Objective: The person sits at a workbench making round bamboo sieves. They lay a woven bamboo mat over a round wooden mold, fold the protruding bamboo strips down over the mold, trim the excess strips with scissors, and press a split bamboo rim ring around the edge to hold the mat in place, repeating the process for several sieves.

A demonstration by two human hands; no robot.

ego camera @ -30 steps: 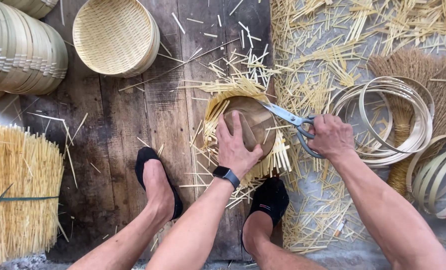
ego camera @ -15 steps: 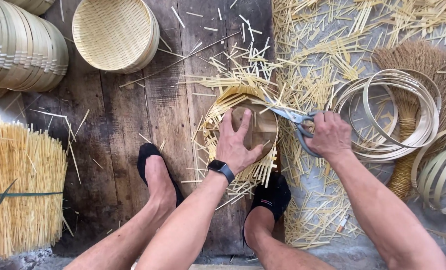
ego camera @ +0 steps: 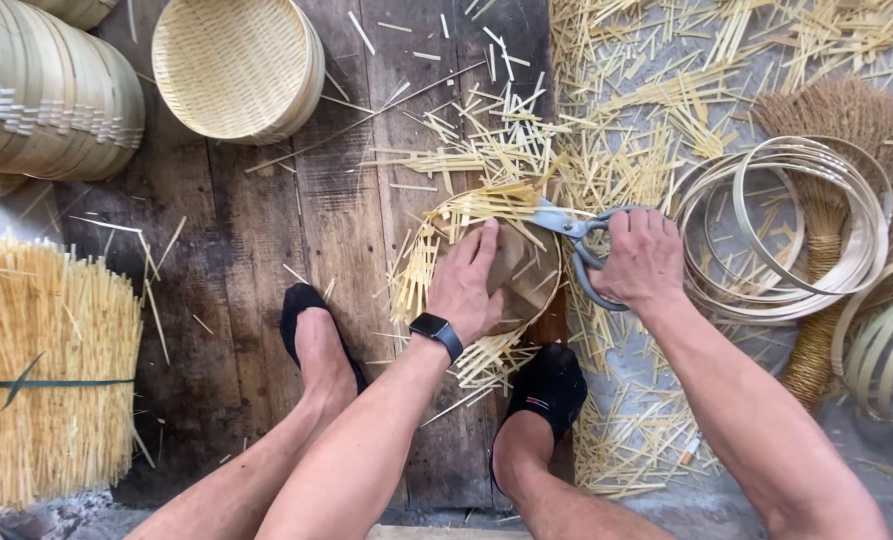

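Trimming the woven round on the plank floor

Our left hand (ego camera: 467,290) presses flat on the woven piece (ego camera: 487,270) to pin it between our feet, while our right hand (ego camera: 642,260) grips the scissors (ego camera: 572,235) at its ragged rim.

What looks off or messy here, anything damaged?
Nothing looks damaged. The one mess: cut bamboo slivers lie scattered over the boards and the grey ground to the right, thickest around the unfinished woven disc. The left hand presses on the disc; the right hand holds scissors at its ragged edge.
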